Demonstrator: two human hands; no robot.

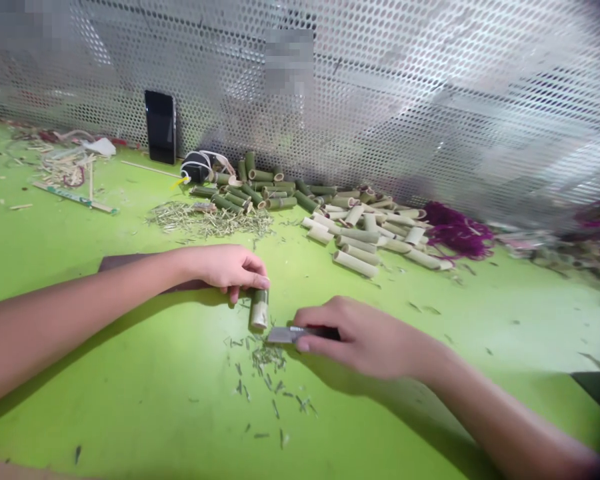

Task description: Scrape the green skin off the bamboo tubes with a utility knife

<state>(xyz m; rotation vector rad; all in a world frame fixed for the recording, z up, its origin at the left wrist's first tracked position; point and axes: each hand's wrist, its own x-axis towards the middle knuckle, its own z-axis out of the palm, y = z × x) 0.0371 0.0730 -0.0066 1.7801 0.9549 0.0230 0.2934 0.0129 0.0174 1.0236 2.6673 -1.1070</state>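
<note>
Down around 6 o'clock, the left hand has its grip pinching a bamboo tube nearly upright, right hand closed round a small knife, blade low and flat, nice control.

Bright, flat light washes the green table — soft shadows lie under the left hand and right hand — while the perforated metal screen glares, bowing and blurring rightward.
</note>
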